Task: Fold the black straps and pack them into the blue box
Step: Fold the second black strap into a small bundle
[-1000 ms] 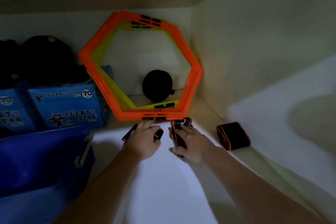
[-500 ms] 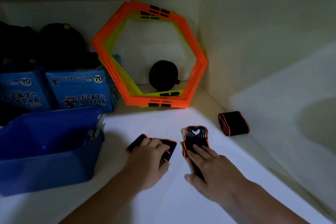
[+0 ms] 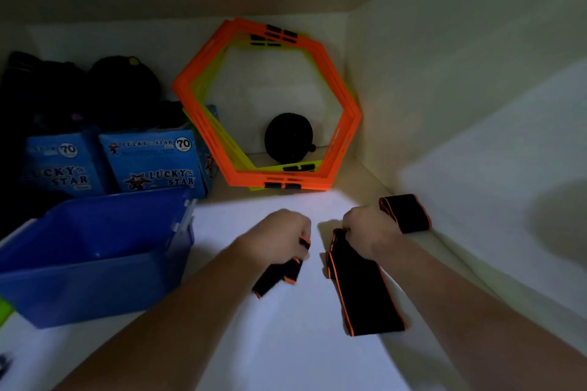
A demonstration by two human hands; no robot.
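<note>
Dim light; the picture is soft around the hands.

- Blue box (image 3: 95, 282): far left on the white tabletop (image 3: 286, 355), open at the top, with a pale latch on its right rim.
- Blue cartons (image 3: 152, 165): two, side by side just behind the box. Each reads "LUCKY STAR" beside a star logo, with "70" in a white circle. The smaller print cannot be read.
- Orange hexagon frames (image 3: 347, 136): stacked with yellow ones and leaning on the back wall.
- Left hand (image 3: 279, 241): right of the box, fingers curled tight round a short strap (image 3: 279, 276). The strap is black with orange edging, and its ends stick out below the fist.
- Right hand (image 3: 371, 232): just beside the left, fingers curled and gripping the far end of a long strap (image 3: 362, 292). This strap is wide and black with a thin orange border. It lies flat on the tabletop, running toward the camera.
- Folded strap (image 3: 406, 213): same black and orange, doubled over. It sits on the tabletop behind the right hand, close to the right wall.

All three straps are outside the box.
</note>
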